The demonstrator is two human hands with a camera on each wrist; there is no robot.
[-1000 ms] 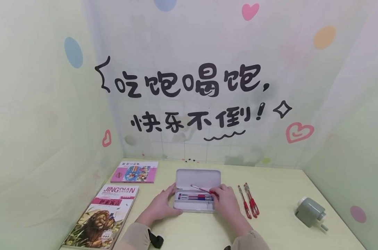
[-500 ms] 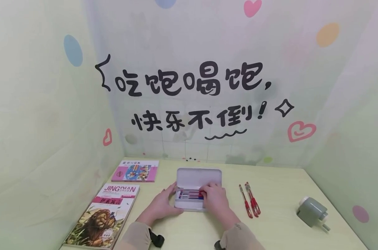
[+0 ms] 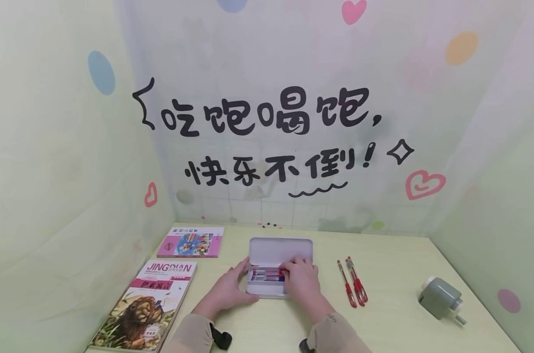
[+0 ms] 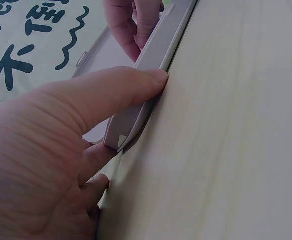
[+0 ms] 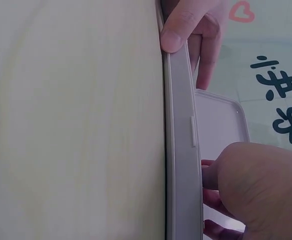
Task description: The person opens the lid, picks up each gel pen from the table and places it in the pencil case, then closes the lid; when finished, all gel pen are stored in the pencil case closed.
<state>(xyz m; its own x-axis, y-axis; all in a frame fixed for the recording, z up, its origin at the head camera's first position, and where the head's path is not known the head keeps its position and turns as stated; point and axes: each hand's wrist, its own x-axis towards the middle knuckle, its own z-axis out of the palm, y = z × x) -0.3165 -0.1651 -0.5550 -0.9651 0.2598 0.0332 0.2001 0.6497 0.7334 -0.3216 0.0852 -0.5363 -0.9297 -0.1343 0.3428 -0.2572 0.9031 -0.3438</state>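
Note:
A pale metal pencil case (image 3: 267,290) stands on the table with its lid (image 3: 277,251) raised. My left hand (image 3: 228,290) grips its left end, the thumb on the front edge and fingers round the side, as the left wrist view shows. Inside the case lie several pens (image 3: 262,274) side by side. My right hand (image 3: 303,280) reaches into the right part of the case, fingers curled down at a red gel pen (image 3: 281,274). That hand hides most of the pen and the case's right end. In the right wrist view the curled fingers (image 5: 211,177) dip behind the front wall.
Right of the case, 3 red gel pens (image 3: 355,284) lie on the table. Farther right is a grey-green pencil sharpener (image 3: 441,298) with a crank. Two books, a lion-covered one (image 3: 143,309) and a pink one (image 3: 190,242), lie at the left. Walls enclose the table.
The right hand has come down and left into the case with the red gel pen, which was slanted over the case a second ago. The left hand stays on the case.

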